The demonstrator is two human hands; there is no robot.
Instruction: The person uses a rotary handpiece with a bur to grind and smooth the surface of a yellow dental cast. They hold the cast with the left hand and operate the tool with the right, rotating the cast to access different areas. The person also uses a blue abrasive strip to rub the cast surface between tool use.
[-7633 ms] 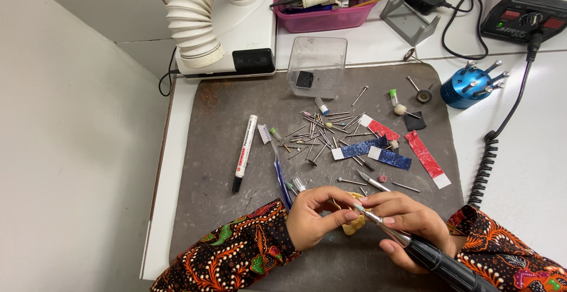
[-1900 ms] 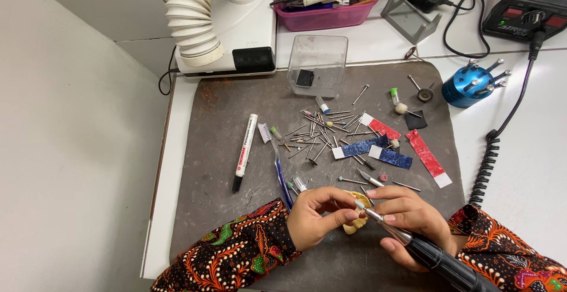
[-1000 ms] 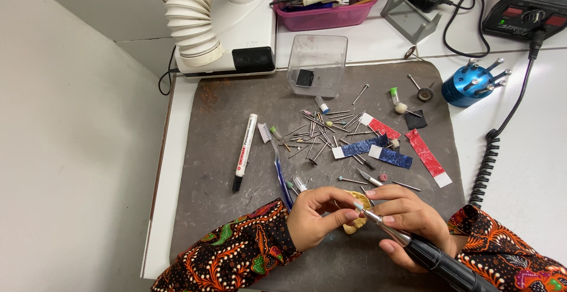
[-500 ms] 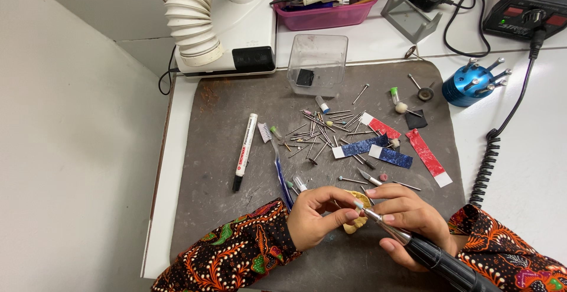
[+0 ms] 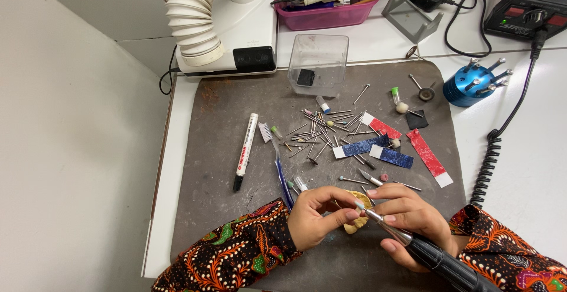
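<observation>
Your left hand [image 5: 319, 218] pinches a small yellowish piece [image 5: 356, 209] near the mat's [image 5: 224, 120] near edge. Your right hand [image 5: 407, 218] grips the rotary handpiece [image 5: 437, 259], tip touching the piece.

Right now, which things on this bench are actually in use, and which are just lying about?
In use: left hand holding small yellowish piece; right hand holding rotary handpiece.

Lying about: marker pen, toothbrush, loose burs, red and blue strips, clear plastic cup, blue bur stand.
</observation>
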